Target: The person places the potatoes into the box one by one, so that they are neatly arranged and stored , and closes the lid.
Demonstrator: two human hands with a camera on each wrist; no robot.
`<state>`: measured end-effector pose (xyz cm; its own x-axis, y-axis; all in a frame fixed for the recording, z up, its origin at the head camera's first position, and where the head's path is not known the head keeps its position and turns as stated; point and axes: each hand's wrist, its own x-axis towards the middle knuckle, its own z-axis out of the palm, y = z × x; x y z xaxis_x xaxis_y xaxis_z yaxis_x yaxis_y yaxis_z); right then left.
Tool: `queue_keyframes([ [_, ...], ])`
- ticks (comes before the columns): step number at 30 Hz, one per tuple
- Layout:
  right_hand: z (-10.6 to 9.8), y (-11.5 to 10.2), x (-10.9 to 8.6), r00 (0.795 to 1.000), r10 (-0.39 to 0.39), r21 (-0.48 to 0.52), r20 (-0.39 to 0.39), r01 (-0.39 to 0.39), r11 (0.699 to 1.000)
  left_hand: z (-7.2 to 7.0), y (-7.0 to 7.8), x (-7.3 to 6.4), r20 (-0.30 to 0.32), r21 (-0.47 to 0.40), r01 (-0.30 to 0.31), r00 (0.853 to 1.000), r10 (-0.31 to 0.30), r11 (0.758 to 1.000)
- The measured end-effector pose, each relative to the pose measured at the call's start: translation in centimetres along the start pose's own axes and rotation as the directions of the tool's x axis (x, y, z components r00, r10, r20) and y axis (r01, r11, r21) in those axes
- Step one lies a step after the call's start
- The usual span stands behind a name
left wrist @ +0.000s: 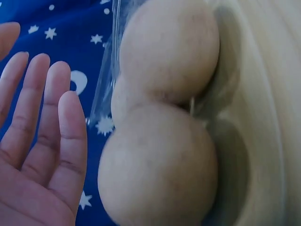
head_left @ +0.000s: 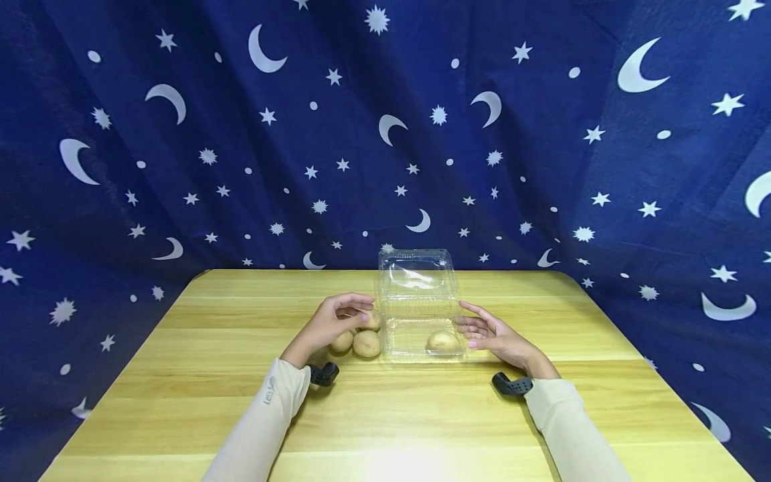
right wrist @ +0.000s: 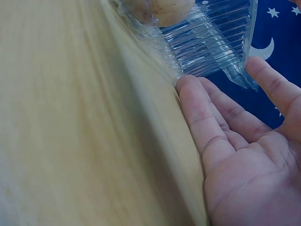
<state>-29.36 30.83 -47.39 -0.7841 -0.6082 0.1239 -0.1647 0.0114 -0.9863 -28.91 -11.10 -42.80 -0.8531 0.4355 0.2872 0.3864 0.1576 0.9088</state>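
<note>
A clear plastic clamshell box (head_left: 394,335) lies on the wooden table with its lid (head_left: 419,274) raised at the back. One potato (head_left: 442,342) sits in the right part of its base. Just left of the box, three potatoes cluster: a front one (head_left: 367,344), a left one (head_left: 342,342) and a back one (head_left: 373,320) partly behind the thumb. My left hand (head_left: 330,323) hovers over this cluster; in the left wrist view its fingers (left wrist: 70,127) are nearly straight, apart from the potatoes (left wrist: 160,165). My right hand (head_left: 496,338) is at the box's right side, fingers loosely bent, fingertips close to the ribbed wall (right wrist: 211,42); contact is unclear.
The wooden table (head_left: 409,415) reaches back to a dark blue curtain (head_left: 355,134) with white moons and stars. A black wrist device (head_left: 324,374) is on the left wrist, and another black wrist device (head_left: 512,385) is on the right.
</note>
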Motion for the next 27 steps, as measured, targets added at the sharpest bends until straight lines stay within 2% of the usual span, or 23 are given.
queue_keyframes([
  [20, 0.1, 0.0, -0.1, 1.0, 0.012, 0.002, -0.009, -0.012, 1.0, -2.9, -3.2, -1.1, -0.048, -0.061, 0.079, 0.996, -0.082, 0.995],
  [27, 0.0, 0.0, 0.0, 1.0, 0.013, 0.0, -0.013, -0.013, 1.0, -3.7, -4.1, -1.4, -0.017, -0.062, 0.138, 0.99, -0.14, 0.988],
])
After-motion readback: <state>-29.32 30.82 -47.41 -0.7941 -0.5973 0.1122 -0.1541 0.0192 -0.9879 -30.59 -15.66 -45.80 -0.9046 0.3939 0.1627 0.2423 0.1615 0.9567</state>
